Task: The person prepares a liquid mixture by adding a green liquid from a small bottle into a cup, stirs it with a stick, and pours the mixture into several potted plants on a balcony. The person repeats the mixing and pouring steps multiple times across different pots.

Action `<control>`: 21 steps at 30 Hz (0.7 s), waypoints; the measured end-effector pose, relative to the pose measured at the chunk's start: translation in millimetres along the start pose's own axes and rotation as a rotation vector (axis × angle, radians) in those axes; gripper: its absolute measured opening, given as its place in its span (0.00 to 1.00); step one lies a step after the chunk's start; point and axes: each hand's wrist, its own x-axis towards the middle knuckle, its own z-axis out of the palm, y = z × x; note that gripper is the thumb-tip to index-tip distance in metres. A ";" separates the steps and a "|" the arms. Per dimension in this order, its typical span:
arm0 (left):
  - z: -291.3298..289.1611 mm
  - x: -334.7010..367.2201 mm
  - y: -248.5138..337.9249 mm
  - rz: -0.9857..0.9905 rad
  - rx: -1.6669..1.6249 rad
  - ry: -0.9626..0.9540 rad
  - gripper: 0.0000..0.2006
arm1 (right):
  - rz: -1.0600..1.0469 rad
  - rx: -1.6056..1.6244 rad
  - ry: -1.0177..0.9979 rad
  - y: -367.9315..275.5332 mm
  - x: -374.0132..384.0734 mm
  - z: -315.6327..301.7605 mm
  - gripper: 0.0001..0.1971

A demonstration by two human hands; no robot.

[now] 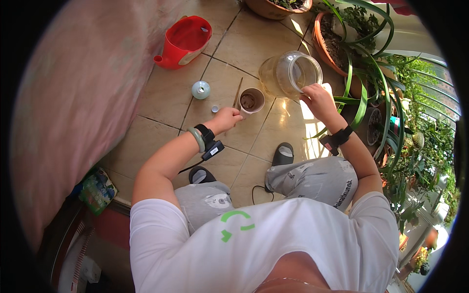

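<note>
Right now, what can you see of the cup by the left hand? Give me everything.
The cup is pale, its round mouth open upward; paper or plastic, I can't tell. Dark brown matter lies inside. The left hand seems to grip its near side, and a thin stick shows just left of it. Whether it rests on the tiles isn't clear.

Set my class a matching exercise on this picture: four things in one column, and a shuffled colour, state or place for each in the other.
Things:
1. Watering can
2. Jar
3. Cup
4. Small round vase

Descriptions:
A. Has dark brown material inside, next to the left hand
B. Pale blue, with a narrow neck
C. See-through, with the right hand at its rim
D. Bright red

Right pairs: 1-D, 2-C, 3-A, 4-B
</note>
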 end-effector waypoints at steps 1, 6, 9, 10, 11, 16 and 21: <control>0.2 -0.4 0.4 0.028 0.000 -0.005 0.10 | -0.016 -0.004 0.035 0.8 -0.6 2.4 0.06; 17.5 -4.9 5.2 0.089 0.083 0.184 0.11 | -0.002 -0.016 0.104 5.7 -4.0 10.3 0.04; 21.5 -1.5 6.4 0.001 -0.026 0.181 0.11 | -0.024 -0.036 0.110 7.0 -7.7 9.0 0.04; 21.5 0.0 7.4 -0.012 -0.039 0.170 0.11 | -0.030 -0.037 0.095 7.3 -8.6 5.4 0.04; 20.1 1.2 8.2 -0.014 -0.042 0.171 0.11 | -0.017 -0.041 0.089 6.4 -9.3 1.9 0.04; 17.3 0.4 7.5 0.029 -0.068 0.158 0.11 | -0.088 -0.104 -0.043 -6.3 -19.8 -22.5 0.05; 16.5 -1.0 0.9 0.097 0.034 0.197 0.10 | -0.246 -0.122 -0.176 -21.3 -33.4 -32.1 0.07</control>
